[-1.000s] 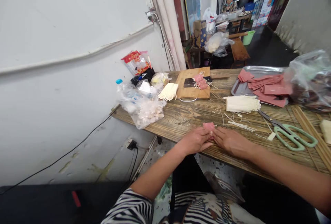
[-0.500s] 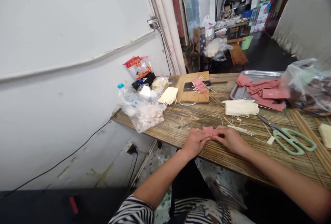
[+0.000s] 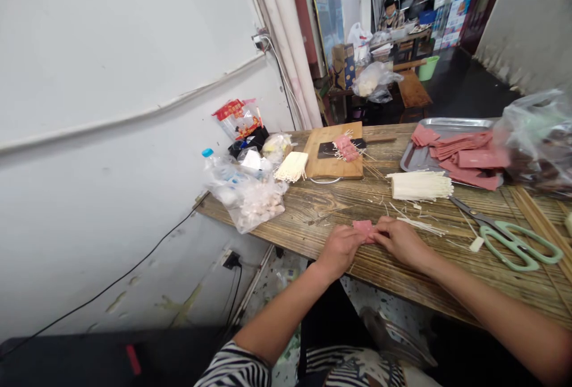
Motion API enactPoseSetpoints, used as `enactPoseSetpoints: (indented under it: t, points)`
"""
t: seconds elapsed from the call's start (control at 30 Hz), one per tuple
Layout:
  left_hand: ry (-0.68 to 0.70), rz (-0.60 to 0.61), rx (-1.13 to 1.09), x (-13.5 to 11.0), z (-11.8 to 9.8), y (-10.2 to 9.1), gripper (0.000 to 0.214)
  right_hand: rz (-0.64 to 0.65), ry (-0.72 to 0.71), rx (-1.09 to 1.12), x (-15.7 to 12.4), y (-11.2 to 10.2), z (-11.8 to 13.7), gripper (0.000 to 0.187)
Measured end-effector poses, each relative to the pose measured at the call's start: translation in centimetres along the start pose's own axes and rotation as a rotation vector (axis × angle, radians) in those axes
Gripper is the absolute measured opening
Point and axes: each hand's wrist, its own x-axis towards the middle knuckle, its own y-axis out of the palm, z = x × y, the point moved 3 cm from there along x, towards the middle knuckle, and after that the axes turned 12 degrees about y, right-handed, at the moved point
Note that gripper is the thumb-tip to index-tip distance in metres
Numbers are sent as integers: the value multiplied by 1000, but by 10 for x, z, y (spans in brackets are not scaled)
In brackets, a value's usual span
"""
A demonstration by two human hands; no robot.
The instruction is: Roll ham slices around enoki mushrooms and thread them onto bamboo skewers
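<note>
My left hand (image 3: 340,247) and my right hand (image 3: 399,238) meet at the near edge of a wooden table (image 3: 335,196). Both have their fingers curled onto a small pink meat slice (image 3: 363,227) that lies on the wood between them. A bundle of white enoki mushrooms (image 3: 420,185) lies just beyond my right hand, with loose strands scattered near it. A metal tray (image 3: 413,159) of pink meat slices (image 3: 465,154) stands at the back right.
Green-handled scissors (image 3: 513,244) lie to the right. A cutting board (image 3: 333,160) carries finished pink rolls (image 3: 347,147) on skewers. Plastic bags (image 3: 250,193) and a bottle crowd the table's left end. A large clear bag (image 3: 536,142) sits far right. The wall runs along the left.
My fingers have curled in more tightly over the pink slice, covering more of it. The view has shifted slightly; nothing else on the table has moved.
</note>
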Motion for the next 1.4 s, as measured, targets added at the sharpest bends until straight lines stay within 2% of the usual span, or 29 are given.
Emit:
enactPoseSetpoints:
  t: [0.17, 0.37, 0.53, 0.73, 0.9, 1.17, 1.4]
  points:
    - [11, 58, 102, -1, -3, 1, 26, 16, 52, -76, 3, -2, 2, 26]
    - [-22, 61, 169, 1, -2, 2, 26, 16, 78, -126, 3, 1, 5, 25]
    - [-62, 98, 224, 7, 0, -1, 29, -33, -125, -154, 1, 3, 0, 32]
    - [-111, 122, 156, 11, 1, -5, 29, -207, -387, -223, -15, -3, 0, 27]
    - [-143, 128, 136, 9, 5, -5, 20, -253, -455, -432, -23, 12, 0, 26]
    - [-118, 15, 8, 1, 11, -1, 21, -155, -474, -475, -15, 11, 6, 28]
    - [-24, 14, 193, -7, -1, -4, 27, -47, -420, -420, -11, 6, 15, 31]
